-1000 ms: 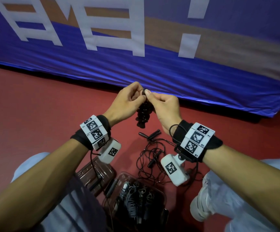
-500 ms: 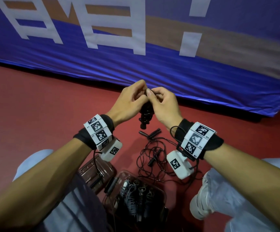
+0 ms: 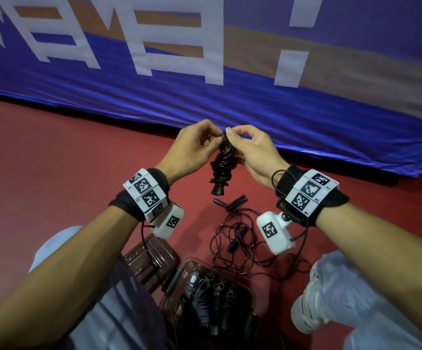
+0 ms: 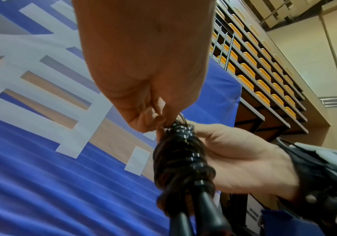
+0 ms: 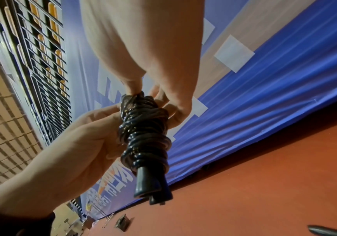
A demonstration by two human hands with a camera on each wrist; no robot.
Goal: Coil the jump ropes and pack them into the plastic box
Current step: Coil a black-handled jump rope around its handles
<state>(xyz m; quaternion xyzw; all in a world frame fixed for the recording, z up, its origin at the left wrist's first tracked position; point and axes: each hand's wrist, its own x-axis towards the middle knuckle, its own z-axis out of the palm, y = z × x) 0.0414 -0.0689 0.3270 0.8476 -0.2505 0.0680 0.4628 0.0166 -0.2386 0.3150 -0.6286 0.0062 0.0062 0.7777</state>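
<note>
Above the floor, left hand (image 3: 192,150) and right hand (image 3: 252,152) pinch the coiled jump rope (image 3: 222,168).

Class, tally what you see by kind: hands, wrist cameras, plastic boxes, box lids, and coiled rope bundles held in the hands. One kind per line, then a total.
Hands: 2 (left hand, right hand)
Wrist cameras: 2 (left wrist camera, right wrist camera)
Plastic box: 1
Box lid: 1
Coiled rope bundle, held: 1
Total: 7
</note>
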